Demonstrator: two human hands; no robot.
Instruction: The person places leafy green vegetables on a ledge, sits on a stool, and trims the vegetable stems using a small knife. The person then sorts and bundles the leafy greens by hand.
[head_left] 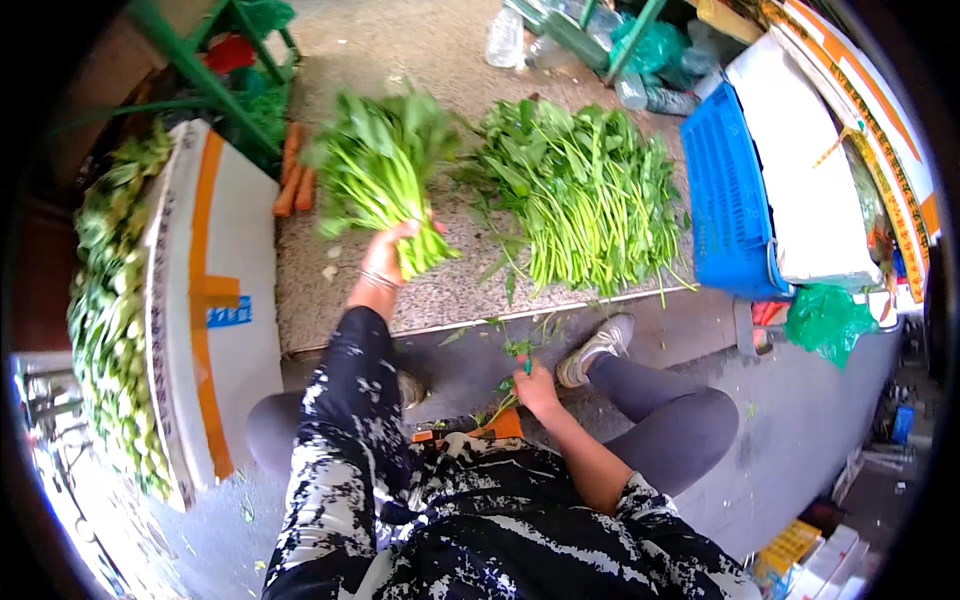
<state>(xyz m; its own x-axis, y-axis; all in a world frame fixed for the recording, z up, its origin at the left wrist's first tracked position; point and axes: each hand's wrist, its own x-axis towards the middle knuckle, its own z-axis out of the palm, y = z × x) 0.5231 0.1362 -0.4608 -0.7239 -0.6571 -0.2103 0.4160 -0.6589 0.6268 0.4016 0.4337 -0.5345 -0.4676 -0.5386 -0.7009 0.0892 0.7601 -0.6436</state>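
Observation:
My left hand (384, 258) is closed around the stem ends of a bunch of leafy greens (385, 175), holding it over the speckled stone slab (440, 300). The leaves point away from me and are blurred. To the right of the bunch, a larger pile of leafy greens (590, 200) lies on the slab, stems towards me. Closer to my body, my right hand (536, 388) is closed in front of the slab. A small teal-green bit shows at its fingers, too small to name. Loose green sprigs (520, 345) lie around that hand.
Carrots (294, 170) lie at the slab's left end, beside a white foam box (240, 370) with orange tape. At the right stand a blue plastic crate (730, 190) and a green plastic bag (830, 322). Plastic bottles (505, 40) are at the back.

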